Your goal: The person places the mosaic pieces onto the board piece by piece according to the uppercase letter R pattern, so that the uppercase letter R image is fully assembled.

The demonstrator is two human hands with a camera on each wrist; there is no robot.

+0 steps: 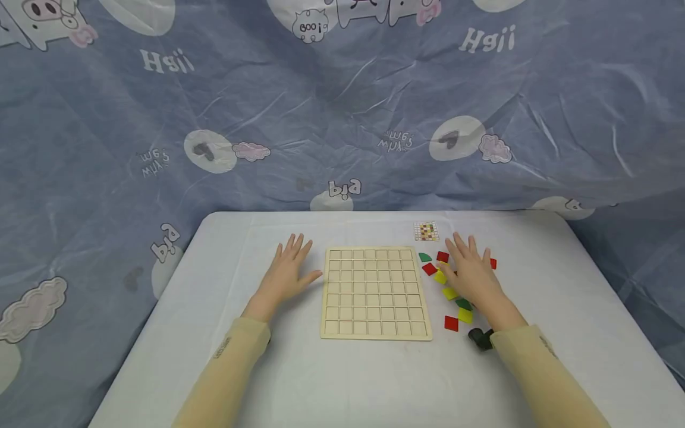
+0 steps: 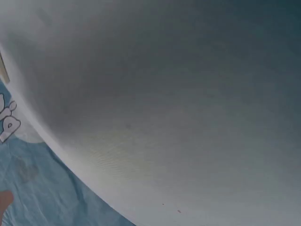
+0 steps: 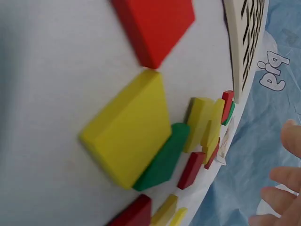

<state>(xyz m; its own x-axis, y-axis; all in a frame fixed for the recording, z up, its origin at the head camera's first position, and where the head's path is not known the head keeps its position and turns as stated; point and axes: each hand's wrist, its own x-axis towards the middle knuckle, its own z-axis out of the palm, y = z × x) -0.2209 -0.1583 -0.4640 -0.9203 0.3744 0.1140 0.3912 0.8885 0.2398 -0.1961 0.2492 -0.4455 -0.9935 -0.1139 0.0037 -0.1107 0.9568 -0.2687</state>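
Observation:
A square wooden grid board lies flat between the two hands. My left hand is spread with straight fingers just left of the board, holding nothing. Over the loose tiles on the right, my right hand also has its fingers spread and grips nothing. Beneath and around it lie several red, yellow and green tiles, among them a red square, a yellow square and a green rounded piece. Some tiles are hidden under the right hand. In the right wrist view, fingertips show at the right edge.
A small printed card with a coloured grid pattern lies behind the tiles. A black object is at the right wrist. The white table meets a blue patterned cloth at its back edge.

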